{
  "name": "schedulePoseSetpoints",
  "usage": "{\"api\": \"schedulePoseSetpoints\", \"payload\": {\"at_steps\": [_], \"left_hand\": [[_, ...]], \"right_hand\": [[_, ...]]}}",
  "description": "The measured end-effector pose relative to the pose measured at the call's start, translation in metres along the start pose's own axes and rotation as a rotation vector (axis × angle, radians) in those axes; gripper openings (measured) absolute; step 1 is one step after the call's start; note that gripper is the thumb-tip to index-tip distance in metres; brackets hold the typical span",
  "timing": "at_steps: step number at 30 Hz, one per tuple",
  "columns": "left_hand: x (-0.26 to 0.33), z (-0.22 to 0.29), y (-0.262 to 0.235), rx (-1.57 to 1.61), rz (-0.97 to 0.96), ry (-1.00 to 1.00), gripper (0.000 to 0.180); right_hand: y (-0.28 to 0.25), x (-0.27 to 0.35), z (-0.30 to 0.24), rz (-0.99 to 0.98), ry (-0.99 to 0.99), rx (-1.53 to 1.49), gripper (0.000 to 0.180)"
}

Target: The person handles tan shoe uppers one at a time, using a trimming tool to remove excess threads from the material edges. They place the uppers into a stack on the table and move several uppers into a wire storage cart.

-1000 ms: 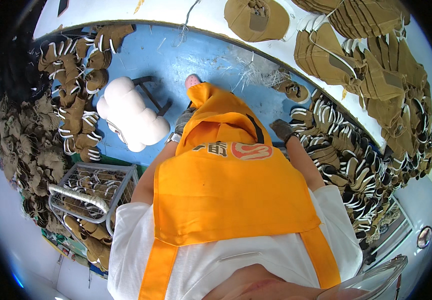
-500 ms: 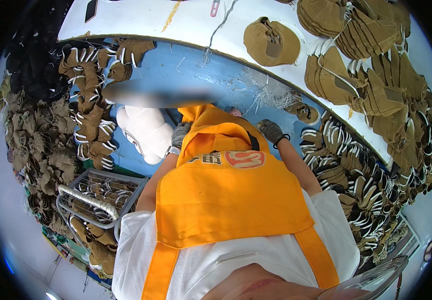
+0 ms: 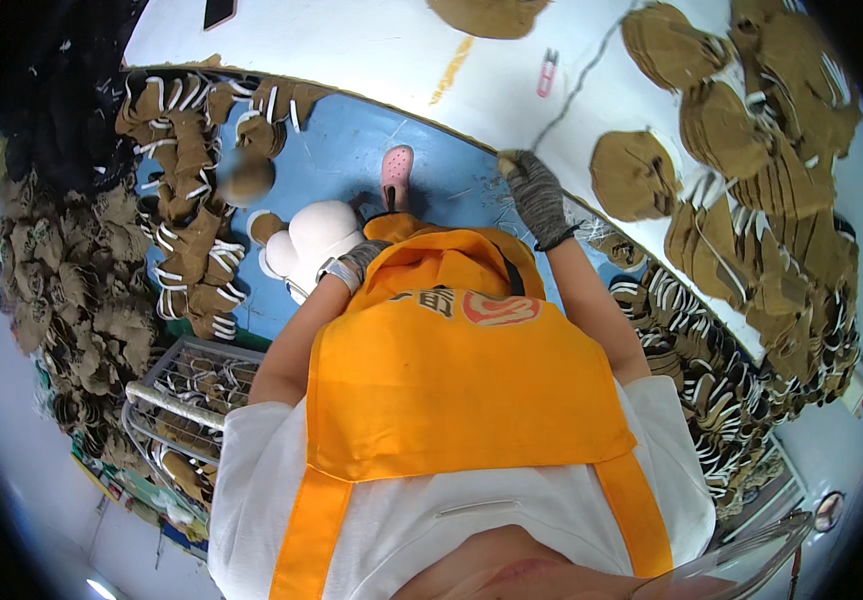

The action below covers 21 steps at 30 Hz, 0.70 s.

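My left hand, in a grey knit glove, is low against the left side of my orange apron. The apron cloth and the angle hide its fingers. My right hand, gloved in the same way with a bare fingertip showing, reaches up to the near edge of the white table. Its fingers look extended, and no object shows in them. Right of that hand, a rounded brown fabric piece lies on the table. Farther up the tabletop is a small pink-handled tool, perhaps thread snips.
Stacked brown pieces with white edging cover the table's right side. More pile up on the floor right and left. A white puffy seat-like form sits left of me, near my pink clog. A wire basket stands lower left.
My right hand has risen from beside my lap to the table edge. The view has shifted, a pink clog now shows, and another brown piece appears at the table's top edge.
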<state>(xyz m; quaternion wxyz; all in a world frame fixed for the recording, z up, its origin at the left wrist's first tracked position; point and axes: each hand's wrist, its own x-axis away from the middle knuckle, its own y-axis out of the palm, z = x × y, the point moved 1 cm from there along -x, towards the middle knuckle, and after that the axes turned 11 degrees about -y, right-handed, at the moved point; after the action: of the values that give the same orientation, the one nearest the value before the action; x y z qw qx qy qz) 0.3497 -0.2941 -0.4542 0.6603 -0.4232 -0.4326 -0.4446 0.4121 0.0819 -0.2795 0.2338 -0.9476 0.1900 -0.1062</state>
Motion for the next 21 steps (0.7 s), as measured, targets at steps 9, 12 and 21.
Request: {"api": "schedulePoseSetpoints", "payload": {"at_steps": [9,12,21], "left_hand": [[0.014,0.012,-0.001,0.050,-0.093,-0.007,0.060],[0.011,0.018,-0.004,0.059,-0.084,-0.001,0.059],[0.017,0.016,-0.023,0.161,-0.031,-0.021,0.057]], "right_hand": [[0.065,-0.121,-0.032,-0.005,-0.566,0.788,0.053],[0.070,-0.129,-0.024,0.026,-0.636,0.764,0.055],[0.067,-0.127,-0.025,0.011,-0.583,0.747,0.056]]}}
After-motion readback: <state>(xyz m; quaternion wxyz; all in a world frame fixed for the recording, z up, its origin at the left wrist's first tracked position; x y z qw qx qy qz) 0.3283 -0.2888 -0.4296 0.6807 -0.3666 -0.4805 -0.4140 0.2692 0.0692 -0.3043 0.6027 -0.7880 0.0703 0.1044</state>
